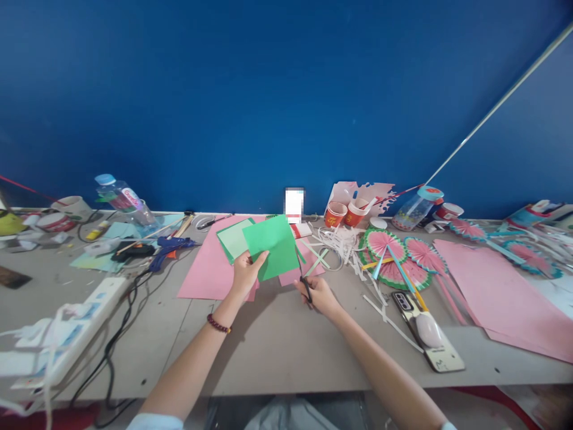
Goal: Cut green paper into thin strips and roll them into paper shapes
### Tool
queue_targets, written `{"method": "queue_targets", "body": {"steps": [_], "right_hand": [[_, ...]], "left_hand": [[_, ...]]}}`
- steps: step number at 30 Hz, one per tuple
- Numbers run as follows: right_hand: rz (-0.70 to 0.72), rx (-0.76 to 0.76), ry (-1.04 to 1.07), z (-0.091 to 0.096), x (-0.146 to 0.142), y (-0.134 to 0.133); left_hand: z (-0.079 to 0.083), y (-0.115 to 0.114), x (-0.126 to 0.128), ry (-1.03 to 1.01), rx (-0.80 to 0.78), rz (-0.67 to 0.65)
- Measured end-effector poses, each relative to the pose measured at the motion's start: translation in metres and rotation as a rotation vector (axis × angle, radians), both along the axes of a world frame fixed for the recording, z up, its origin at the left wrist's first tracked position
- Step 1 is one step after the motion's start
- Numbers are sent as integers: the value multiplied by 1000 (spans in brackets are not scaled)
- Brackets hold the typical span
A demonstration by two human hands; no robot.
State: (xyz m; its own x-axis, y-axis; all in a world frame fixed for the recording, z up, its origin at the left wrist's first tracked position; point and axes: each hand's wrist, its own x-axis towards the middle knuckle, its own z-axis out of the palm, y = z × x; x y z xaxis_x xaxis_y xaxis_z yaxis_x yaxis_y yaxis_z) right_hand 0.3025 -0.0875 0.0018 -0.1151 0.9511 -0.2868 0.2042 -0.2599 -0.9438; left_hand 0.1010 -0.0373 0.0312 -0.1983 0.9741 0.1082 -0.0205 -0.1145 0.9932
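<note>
In front of me rises a blue wall [250, 95], darker toward the top; a pale strip [492, 111] slants up it on my right; below I have a grey worktop [286, 364], a thin seam [178, 334] crossing its left part.

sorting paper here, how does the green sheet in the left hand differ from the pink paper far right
The green sheet is bright green, the pink paper pale pink. The green sheet looks smaller than the pink paper. The left hand holds the green sheet up; the pink paper lies on the table. Both look plain.
</note>
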Motion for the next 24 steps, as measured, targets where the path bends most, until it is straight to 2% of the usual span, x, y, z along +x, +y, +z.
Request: {"method": "queue_targets", "body": {"steps": [9, 15, 24], "right_hand": [[27, -14, 7, 2, 1, 0], [41, -3, -8, -4, 2, 1], [44, 10, -11, -6, 2, 1]], "left_hand": [[0, 0, 0, 28, 21, 15], [3, -2, 1, 44, 20, -1], [7, -3, 2, -33, -30, -60]]}}
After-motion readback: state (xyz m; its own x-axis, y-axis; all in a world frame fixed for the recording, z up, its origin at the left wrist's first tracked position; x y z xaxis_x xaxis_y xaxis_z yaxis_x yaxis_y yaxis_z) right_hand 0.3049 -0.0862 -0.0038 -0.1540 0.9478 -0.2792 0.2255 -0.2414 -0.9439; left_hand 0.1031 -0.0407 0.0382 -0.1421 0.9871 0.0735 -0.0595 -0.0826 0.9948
